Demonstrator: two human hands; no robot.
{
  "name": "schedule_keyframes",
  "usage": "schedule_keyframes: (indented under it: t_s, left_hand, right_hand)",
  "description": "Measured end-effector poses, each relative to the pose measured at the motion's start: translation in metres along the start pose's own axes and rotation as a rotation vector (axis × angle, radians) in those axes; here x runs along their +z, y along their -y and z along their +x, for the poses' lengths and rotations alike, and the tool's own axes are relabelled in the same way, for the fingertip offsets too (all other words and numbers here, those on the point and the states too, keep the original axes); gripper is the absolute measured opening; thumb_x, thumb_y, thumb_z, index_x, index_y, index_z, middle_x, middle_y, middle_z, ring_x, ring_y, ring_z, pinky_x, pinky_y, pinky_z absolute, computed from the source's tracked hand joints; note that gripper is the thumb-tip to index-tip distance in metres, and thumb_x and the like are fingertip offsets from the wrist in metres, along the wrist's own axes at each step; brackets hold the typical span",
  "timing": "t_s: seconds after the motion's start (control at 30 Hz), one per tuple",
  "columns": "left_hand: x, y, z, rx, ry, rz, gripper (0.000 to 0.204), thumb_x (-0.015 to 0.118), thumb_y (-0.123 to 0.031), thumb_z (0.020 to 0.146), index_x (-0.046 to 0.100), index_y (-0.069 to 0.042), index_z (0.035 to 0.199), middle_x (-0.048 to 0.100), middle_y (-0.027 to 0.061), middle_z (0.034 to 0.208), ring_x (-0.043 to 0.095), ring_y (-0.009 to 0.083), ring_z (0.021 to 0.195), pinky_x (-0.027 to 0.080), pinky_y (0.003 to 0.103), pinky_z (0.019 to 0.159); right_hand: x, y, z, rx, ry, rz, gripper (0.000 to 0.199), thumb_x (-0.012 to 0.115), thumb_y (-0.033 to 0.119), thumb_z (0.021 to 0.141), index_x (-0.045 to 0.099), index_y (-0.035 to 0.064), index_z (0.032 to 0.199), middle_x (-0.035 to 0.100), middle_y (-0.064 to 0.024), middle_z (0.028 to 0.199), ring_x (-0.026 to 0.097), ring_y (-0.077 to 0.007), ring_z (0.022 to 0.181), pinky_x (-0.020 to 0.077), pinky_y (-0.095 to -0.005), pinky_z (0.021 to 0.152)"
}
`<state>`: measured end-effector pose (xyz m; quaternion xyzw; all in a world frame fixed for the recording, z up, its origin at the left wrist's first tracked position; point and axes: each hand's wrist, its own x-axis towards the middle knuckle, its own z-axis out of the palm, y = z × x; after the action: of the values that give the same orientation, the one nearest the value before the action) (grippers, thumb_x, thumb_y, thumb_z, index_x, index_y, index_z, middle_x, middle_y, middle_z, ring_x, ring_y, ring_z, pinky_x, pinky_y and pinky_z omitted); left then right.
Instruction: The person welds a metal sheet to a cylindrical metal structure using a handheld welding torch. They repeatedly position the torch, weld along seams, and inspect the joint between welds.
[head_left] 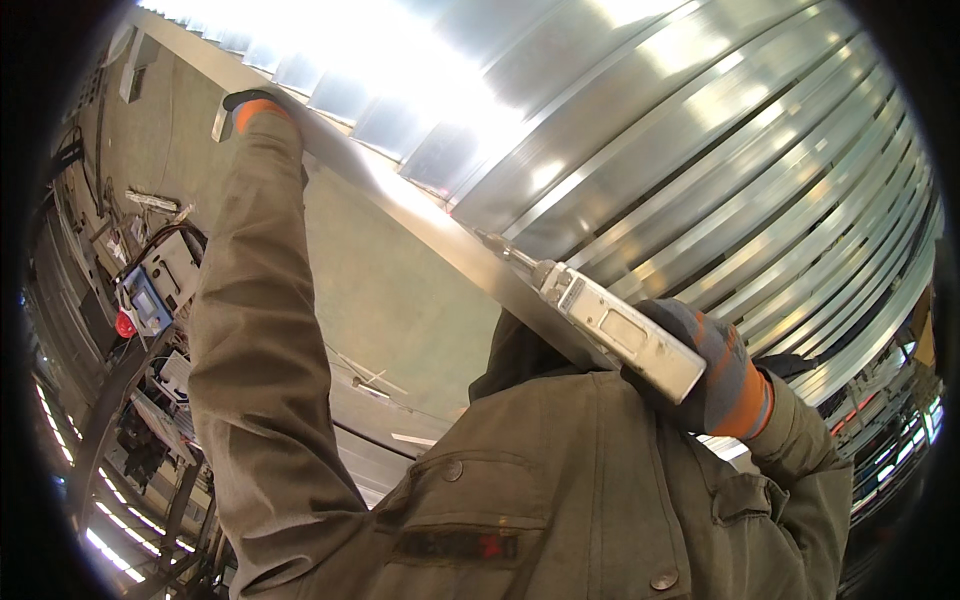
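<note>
My right hand, in a grey and orange work glove, is closed round a boxy white handheld welding gun. The gun's metal nozzle points up and left at a long metal strip, close to where ribbed metal panels meet it. Whether the tip touches is too small to tell. With its arm stretched far up and left, my gloved left hand curls over the strip's far part. Its fingers are partly hidden. A small bright metal piece shows beside that hand.
Strong glare covers the upper panels. A greenish-grey floor lies beyond the strip, with thin offcuts on it. At left stand a bench with a blue-framed device, a red round object and cables. Racks fill the right edge.
</note>
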<state>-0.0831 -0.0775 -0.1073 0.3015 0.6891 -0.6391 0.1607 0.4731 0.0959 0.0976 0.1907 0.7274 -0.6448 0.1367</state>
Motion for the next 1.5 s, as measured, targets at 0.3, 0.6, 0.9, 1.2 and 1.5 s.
schedule_keyframes:
  t_s: [0.3,0.6,0.9,1.2,1.5]
  left_hand:
    - [0.06,0.008,0.068,-0.025,-0.079,-0.002,0.045,0.064,-0.037,0.102,0.069,-0.015,0.142,0.068,0.0032,0.144,0.064,0.0201,0.132,0.05,0.036,0.108]
    - [0.136,0.022,0.17,0.047,-0.14,-0.009,0.054,0.07,-0.039,0.098,0.064,-0.018,0.148,0.061,0.0044,0.154,0.058,0.0217,0.14,0.047,0.039,0.114]
    - [0.103,0.023,0.138,0.047,-0.109,-0.031,0.056,0.074,-0.04,0.095,0.066,-0.019,0.146,0.061,0.0047,0.154,0.058,0.023,0.14,0.046,0.038,0.115]
    - [0.059,0.028,0.099,0.007,-0.084,-0.049,0.052,0.075,-0.039,0.094,0.069,-0.019,0.142,0.064,0.0043,0.15,0.061,0.0235,0.136,0.048,0.038,0.112]
    - [0.078,0.047,0.102,0.069,-0.289,0.003,0.038,0.071,-0.031,0.098,0.076,-0.019,0.133,0.071,0.0066,0.141,0.067,0.026,0.128,0.053,0.041,0.105]
  right_hand:
    - [-0.007,-0.018,0.029,0.066,-0.006,0.068,0.043,0.084,0.027,0.094,0.067,0.0028,0.125,0.076,-0.0113,0.1,0.075,-0.0232,0.083,0.0599,-0.0376,0.076]
    - [-0.009,-0.037,0.034,-0.024,-0.004,0.135,0.042,0.08,0.02,0.097,0.068,0.0021,0.133,0.076,-0.0127,0.109,0.074,-0.0217,0.094,0.0606,-0.0343,0.081]
    - [-0.013,-0.043,0.0,-0.215,-0.056,-0.024,0.043,0.084,0.01,0.091,0.07,-0.0013,0.13,0.076,-0.0145,0.109,0.075,-0.0235,0.091,0.0609,-0.0354,0.08]
    - [-0.001,-0.052,-0.017,-0.125,-0.037,-0.051,0.044,0.084,0.009,0.09,0.07,-0.001,0.13,0.077,-0.0148,0.113,0.076,-0.0246,0.094,0.061,-0.0355,0.083]
    - [0.011,-0.064,-0.018,-0.153,-0.063,0.041,0.043,0.082,0.008,0.092,0.069,-0.0006,0.133,0.077,-0.0156,0.116,0.076,-0.0229,0.099,0.0605,-0.0348,0.087]
